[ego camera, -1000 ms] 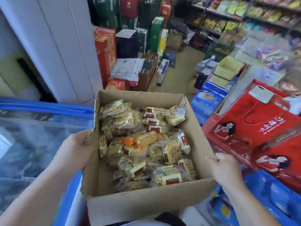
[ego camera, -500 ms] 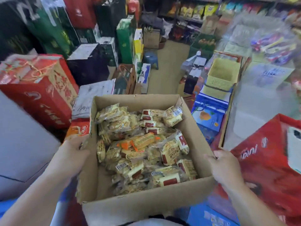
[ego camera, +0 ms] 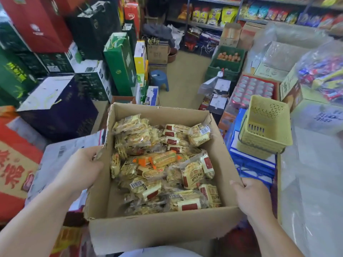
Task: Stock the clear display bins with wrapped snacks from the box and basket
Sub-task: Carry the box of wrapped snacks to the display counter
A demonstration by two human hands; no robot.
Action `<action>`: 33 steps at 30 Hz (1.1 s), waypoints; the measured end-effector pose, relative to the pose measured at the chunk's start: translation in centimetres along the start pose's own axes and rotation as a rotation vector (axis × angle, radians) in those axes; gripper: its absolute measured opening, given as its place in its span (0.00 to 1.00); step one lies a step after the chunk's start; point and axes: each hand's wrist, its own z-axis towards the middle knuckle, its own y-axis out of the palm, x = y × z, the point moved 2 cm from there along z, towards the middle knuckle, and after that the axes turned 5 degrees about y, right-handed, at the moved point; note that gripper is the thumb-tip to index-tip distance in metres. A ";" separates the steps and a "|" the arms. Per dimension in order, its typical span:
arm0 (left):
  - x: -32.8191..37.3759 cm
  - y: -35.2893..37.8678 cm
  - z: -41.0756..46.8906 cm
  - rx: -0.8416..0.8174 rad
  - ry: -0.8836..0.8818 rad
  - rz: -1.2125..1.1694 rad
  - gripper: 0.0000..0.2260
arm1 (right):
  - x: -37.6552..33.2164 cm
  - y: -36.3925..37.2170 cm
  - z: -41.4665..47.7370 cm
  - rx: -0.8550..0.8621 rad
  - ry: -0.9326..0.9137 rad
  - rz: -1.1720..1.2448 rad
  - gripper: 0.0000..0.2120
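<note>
Left hand gripping cardboard box left wall, right hand gripping right wall, wrapped snacks between them

this is a small grocery shop: wall shelves packed with bright snack bags run along the back, stacked gift cartons crowd the left, a green crate of eggs and a tray of cans sit on the floor (aisle barely passable), beside a blue stool.

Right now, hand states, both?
Left hand: closed on the cardboard box's left wall.
Right hand: closed on its right wall.
</note>
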 end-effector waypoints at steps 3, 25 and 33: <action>2.4 0.5 9.3 -0.077 0.042 0.024 0.15 | -3.6 1.6 5.6 0.013 0.065 0.008 0.26; 30.1 13.2 59.8 -0.235 0.214 0.039 0.25 | -19.4 3.8 50.3 0.110 0.261 0.108 0.25; 45.7 22.5 72.9 -0.486 0.400 0.096 0.27 | -18.8 1.6 60.1 0.278 0.486 0.140 0.26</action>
